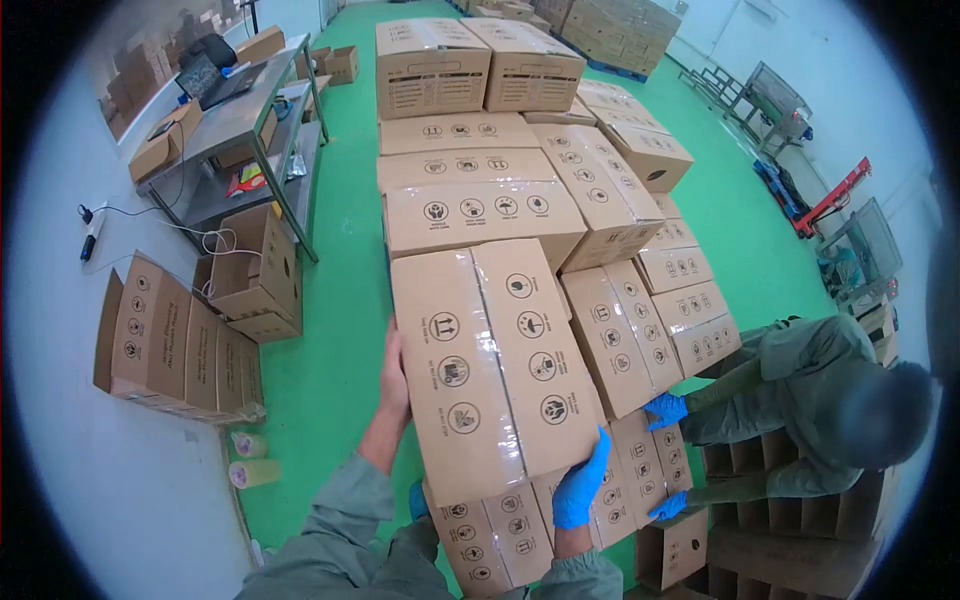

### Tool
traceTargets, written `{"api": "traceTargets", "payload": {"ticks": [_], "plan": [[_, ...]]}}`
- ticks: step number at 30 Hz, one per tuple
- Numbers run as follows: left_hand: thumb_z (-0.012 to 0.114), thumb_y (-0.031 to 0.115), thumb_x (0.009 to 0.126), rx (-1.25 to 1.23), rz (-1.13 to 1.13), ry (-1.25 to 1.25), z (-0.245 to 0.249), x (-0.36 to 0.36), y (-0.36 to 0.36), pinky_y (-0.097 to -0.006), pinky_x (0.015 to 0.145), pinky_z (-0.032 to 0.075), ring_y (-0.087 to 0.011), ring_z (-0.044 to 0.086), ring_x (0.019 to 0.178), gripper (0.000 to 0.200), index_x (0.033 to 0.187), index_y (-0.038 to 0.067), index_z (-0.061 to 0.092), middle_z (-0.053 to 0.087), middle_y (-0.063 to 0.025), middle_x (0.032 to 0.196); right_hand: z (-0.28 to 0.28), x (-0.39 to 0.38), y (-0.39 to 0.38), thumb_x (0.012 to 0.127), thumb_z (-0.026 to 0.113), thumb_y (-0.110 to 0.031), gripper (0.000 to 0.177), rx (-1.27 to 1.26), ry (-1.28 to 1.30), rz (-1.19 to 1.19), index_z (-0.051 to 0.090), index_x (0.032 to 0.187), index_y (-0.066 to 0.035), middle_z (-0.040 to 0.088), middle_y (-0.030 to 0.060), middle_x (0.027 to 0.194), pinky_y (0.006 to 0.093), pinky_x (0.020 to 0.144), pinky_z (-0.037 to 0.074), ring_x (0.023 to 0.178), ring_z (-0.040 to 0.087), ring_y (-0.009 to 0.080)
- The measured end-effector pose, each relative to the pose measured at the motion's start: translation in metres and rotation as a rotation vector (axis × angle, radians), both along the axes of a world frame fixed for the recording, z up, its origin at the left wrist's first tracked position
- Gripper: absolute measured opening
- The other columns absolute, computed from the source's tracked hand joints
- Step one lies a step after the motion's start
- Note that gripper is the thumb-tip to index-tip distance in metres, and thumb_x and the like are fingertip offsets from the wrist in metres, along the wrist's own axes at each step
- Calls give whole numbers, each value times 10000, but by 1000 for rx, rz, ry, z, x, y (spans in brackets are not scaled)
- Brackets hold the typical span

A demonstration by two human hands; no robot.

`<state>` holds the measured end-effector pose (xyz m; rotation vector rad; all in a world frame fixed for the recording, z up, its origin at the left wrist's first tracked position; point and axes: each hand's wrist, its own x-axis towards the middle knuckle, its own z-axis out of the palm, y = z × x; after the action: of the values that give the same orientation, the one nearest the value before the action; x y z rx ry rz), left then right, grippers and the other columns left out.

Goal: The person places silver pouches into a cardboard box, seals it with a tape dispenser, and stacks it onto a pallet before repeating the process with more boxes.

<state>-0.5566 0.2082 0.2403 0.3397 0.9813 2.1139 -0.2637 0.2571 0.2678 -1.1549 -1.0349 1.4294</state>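
In the head view, one person holds one big box (495,360) with two hands. The left hand (394,380) is bare, and its fingers (392,345) lie flat and pressed on the box's left side. The right hand (578,488) wears a blue glove, and its fingers (601,447) curl tight around the bottom right corner. The box sits between the two sets of fingers, on top of a stack of boxes (480,215), more than ten, all taped shut. Right of the gloved fingers, a co-worker (810,400) in green touches the stack with two blue gloves (665,408). Left of the bare fingers, two tape rolls (250,460) lie on the green floor (340,330), near flat boxes (170,350) leaning on the wall. Far beyond the fingers stands a grey tabletop (235,115) with one laptop (212,80).
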Motion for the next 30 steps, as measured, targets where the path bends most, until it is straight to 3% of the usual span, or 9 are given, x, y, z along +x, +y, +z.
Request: {"api": "traceTargets", "payload": {"ticks": [6,9,13,15,19,22,24,27,30], "plan": [[357,402,1030,-211,57,-41,-86,41,-25,-368,1112,323,-201,391,1323,555,1425,13,354,415,-116,1432,-16,-2,11,1000,427,-367,397,-65,143,-95,557,1178,-37,570,57,1164,347,1001,388,1109,523,183],[371,294,1040,-157,-18,-119,-41,61,-36,-350,995,455,-215,527,1179,459,1364,-26,428,540,-133,1301,-13,14,13,1008,409,-369,405,-64,73,-46,547,1181,-30,558,64,1176,348,1010,383,1123,508,184],[421,254,1013,-301,-68,-157,-99,82,-79,-360,935,468,-219,550,1105,393,1297,-12,474,564,-135,1208,1,35,30,1036,361,-368,450,66,-132,397,471,1338,-54,490,80,1326,360,1082,323,1255,442,188],[446,235,999,-519,-106,-131,-146,103,-124,-364,905,474,-221,561,1067,361,1263,-5,497,576,-135,1162,-14,80,5,1019,396,-329,445,6,-233,303,459,1345,-34,482,103,1335,369,1086,322,1260,439,211],[495,195,971,-1169,-18,364,-187,202,-206,-374,845,488,-225,584,993,296,1196,8,544,600,-137,1068,-80,134,-25,952,535,-171,491,-37,-529,-13,409,1373,46,450,196,1371,408,1105,315,1277,425,302],[595,157,881,-919,-432,623,-119,290,-196,-429,847,462,-307,572,959,235,1067,15,568,585,-154,981,-177,257,-73,906,597,-127,551,-85,-889,-361,393,1385,53,433,230,1378,429,1097,328,1287,413,343],[630,178,828,-714,-662,1117,-71,314,-122,-462,879,436,-369,539,998,288,1052,9,567,576,-172,1006,-192,311,-76,907,601,-146,558,-63,-1060,-422,394,1387,49,425,240,1384,431,1092,336,1288,410,358],[626,237,825,-561,-542,1545,-131,327,-14,-487,994,373,-405,451,1158,531,1270,-11,477,474,-246,1242,-212,365,-35,918,602,-197,530,86,-1228,-353,439,1350,65,493,243,1313,417,1056,381,1227,477,363],[675,393,804,-818,-524,1687,-154,348,74,-507,1066,303,-460,389,1214,771,1374,-39,386,391,-286,1366,-230,402,1,962,561,-258,474,-118,-914,-42,480,1288,77,548,222,1247,406,987,437,1130,546,318]]}}
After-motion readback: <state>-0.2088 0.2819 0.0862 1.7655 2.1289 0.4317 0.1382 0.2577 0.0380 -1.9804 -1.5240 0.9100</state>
